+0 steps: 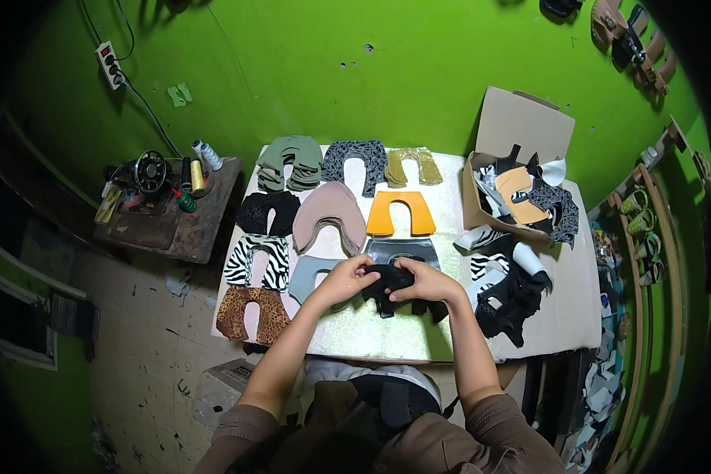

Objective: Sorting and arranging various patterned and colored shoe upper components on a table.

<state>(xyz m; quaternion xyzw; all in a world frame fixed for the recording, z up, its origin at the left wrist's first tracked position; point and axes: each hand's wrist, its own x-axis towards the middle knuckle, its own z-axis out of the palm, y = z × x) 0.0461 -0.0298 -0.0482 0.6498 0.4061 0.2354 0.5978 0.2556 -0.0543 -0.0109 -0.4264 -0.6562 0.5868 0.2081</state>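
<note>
My left hand (347, 282) and my right hand (425, 283) are together over the front middle of the table. Both pinch a small black piece of material (390, 276) between thumbs and fingers; it looks folded or stacked. Just behind it lies a glossy dark grey U-shaped piece (403, 250). Black pieces partly show below my hands, mostly hidden. Beside my left hand is a light grey U-shaped stack (304, 278), partly covered by it. Further back are an orange stack (403, 224) and a dusty pink stack (324, 213).
More U-shaped stacks stand left and behind: olive (291, 150), gold (399, 158), zebra-striped (237, 265) and leopard-print (233, 316). To the right are a cardboard box (475, 207) of scraps and a black scrap heap (521, 304). A sewing machine (152, 170) occupies the left bench.
</note>
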